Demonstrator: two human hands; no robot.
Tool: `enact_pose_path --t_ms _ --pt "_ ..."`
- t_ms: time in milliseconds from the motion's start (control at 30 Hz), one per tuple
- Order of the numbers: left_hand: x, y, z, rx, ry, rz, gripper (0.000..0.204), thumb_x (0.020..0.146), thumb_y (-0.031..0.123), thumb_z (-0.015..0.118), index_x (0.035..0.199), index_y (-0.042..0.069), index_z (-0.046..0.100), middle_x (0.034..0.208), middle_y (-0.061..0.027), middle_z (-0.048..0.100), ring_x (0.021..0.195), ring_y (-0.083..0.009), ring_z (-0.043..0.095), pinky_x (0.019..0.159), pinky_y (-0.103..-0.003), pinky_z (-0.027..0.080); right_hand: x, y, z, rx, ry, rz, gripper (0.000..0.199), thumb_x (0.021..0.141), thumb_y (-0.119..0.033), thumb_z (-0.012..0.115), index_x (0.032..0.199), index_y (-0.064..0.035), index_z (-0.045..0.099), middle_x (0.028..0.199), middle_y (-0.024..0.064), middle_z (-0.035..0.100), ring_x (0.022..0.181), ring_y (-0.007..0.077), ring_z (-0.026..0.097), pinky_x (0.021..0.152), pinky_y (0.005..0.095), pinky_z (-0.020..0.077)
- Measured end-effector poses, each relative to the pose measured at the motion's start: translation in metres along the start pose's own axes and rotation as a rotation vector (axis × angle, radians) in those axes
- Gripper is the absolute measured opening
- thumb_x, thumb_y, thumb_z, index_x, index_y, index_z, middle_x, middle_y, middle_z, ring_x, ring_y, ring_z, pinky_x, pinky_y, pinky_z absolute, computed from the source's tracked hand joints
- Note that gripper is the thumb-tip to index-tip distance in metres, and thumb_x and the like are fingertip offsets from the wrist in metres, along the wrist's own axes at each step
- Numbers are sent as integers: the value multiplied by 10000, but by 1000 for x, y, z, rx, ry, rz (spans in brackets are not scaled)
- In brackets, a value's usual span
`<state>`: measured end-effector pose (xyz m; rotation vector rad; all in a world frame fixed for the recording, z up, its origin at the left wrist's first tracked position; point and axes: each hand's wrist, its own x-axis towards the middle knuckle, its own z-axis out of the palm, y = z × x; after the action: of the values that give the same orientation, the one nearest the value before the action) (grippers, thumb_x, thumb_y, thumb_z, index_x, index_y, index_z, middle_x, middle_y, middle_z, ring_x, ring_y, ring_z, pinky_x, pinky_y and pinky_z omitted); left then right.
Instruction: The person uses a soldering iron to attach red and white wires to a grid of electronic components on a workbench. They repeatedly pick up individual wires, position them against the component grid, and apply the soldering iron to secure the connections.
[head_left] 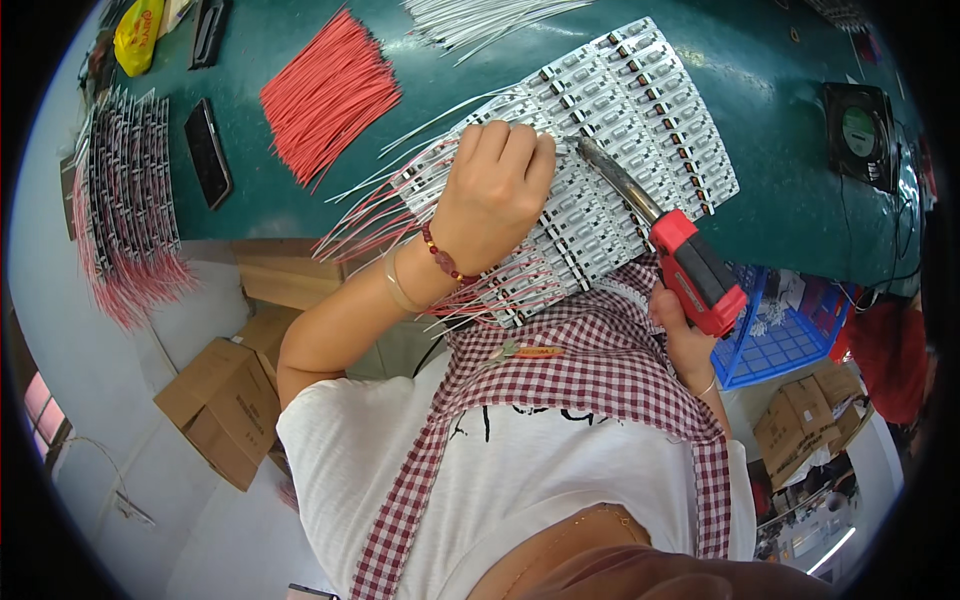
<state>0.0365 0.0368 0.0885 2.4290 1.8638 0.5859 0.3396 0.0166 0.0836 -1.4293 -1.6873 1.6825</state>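
Note:
A large white panel of small circuit boards [612, 190] lies tilted across the near edge of the green table. Red and white wires [372, 222] stick out along its left side. My left hand [495, 190] is over the panel, its fingers curled down and closed; the fingertips, and whatever they pinch, are hidden beneath. Low at the panel's right side, my right hand [683, 335] is wrapped round the grip of a red and black soldering gun [697, 270]. Its dark metal tip points up and left to the board surface, close beside my left fingers.
Bundles of red wires [330, 95] and white wires [485, 15] lie beyond the panel. Left are a phone [207, 152] and a stack of wired boards [125, 190]. A black fan-like device [860, 135] stands right, above a blue basket [775, 350]. Cardboard boxes [225, 405] sit below.

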Motion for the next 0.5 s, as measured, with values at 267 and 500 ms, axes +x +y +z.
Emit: enact_pose_path --t_ms 267,500 --pt "0 0 3 37 19 -6 257 774 53 618 1022 -1 658 826 -64 524 758 -221 513 691 -345 398 1 -8 7 57 117 -102 373 938 -170 632 1235 35 539 760 64 582 623 109 510 566 251 417" --pt "0 -1 2 86 54 8 241 768 67 625 1001 26 669 814 -40 536 750 -198 529 704 -338 387 -3 -12 0 145 78 -35 204 911 -55 663 1101 19 651 982 68 664 878 154 621 768 307 512"
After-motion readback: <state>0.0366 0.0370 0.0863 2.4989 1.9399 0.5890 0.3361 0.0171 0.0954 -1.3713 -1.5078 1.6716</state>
